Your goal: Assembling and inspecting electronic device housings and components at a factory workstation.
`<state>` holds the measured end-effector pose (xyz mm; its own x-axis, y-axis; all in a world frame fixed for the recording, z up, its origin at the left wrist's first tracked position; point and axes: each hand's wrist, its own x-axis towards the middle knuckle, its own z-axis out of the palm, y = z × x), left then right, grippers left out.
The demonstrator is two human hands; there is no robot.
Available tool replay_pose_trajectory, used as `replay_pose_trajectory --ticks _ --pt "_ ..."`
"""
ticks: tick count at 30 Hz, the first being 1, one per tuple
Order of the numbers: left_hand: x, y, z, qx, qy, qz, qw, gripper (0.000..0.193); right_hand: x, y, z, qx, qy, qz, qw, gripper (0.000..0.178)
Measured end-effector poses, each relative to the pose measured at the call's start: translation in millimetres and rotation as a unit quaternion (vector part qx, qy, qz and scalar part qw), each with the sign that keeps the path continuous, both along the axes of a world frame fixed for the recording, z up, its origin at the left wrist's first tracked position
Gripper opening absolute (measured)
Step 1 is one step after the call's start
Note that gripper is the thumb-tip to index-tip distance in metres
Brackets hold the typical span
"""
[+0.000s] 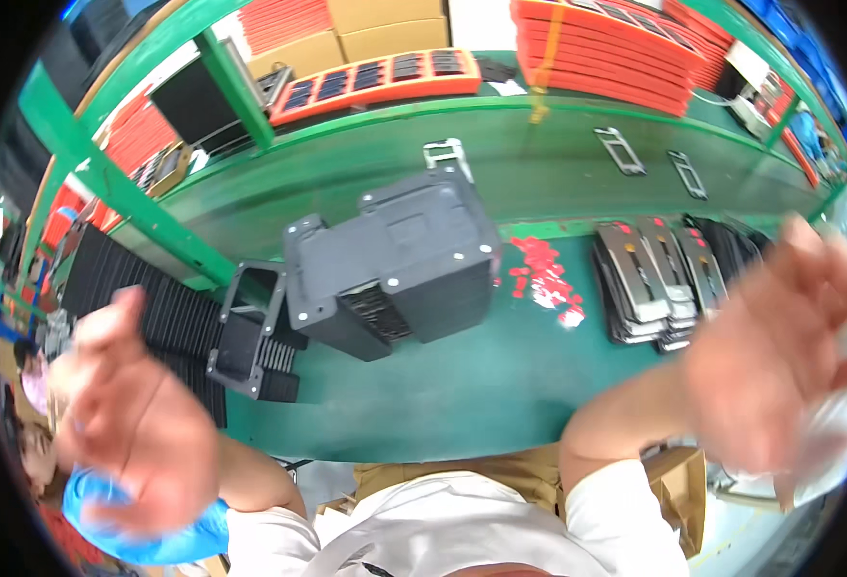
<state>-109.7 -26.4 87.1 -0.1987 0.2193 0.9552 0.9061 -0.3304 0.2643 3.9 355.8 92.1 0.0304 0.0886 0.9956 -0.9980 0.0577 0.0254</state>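
Observation:
My left hand is raised at the left with its palm showing and nothing in it, blurred by motion. On the right my right hand is also raised, its fingers spread and smeared, holding nothing. Between them on the green table stands a large dark grey blocky fixture with pale round studs at its corners. A dark tray-like frame leans beside it, nearest my left hand. Several stacked flat grey panels lie close to my right hand. Small red pieces are scattered between the fixture and the panels.
Ribbed black trays are stacked at the far left. Behind the table runs a green belt carrying thin metal frames. Orange trays rest on the shelf above; a green post rises at the left. A person in a blue garment is close at the lower left.

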Motion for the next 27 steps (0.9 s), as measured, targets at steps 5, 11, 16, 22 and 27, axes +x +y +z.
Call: replay_pose_trajectory --ticks 5,11,16,22,27 --pt "-69.2 42.6 -98.7 -0.088 -0.167 0.244 0.951 0.090 -128.3 48.2 -49.4 -0.289 -0.171 -0.182 0.924 0.025" --pt "-97.4 75.2 -152.1 -0.097 -0.178 0.137 0.970 0.117 -213.1 79.0 -167.2 -0.098 -0.513 -0.297 0.800 0.023" --pt "-93.2 68.2 -163.0 -0.088 -0.193 0.153 0.965 0.127 -242.9 24.6 -210.2 0.149 -0.577 -0.372 0.712 0.017" --pt "-92.0 74.3 -167.6 -0.041 -0.246 0.046 0.967 0.139 -363.6 21.4 -247.9 0.290 -0.426 -0.486 0.706 0.019" --pt "-92.3 65.9 -169.2 -0.067 -0.233 0.066 0.968 0.139 -400.9 22.5 -232.3 0.456 -0.495 -0.501 0.544 0.021"
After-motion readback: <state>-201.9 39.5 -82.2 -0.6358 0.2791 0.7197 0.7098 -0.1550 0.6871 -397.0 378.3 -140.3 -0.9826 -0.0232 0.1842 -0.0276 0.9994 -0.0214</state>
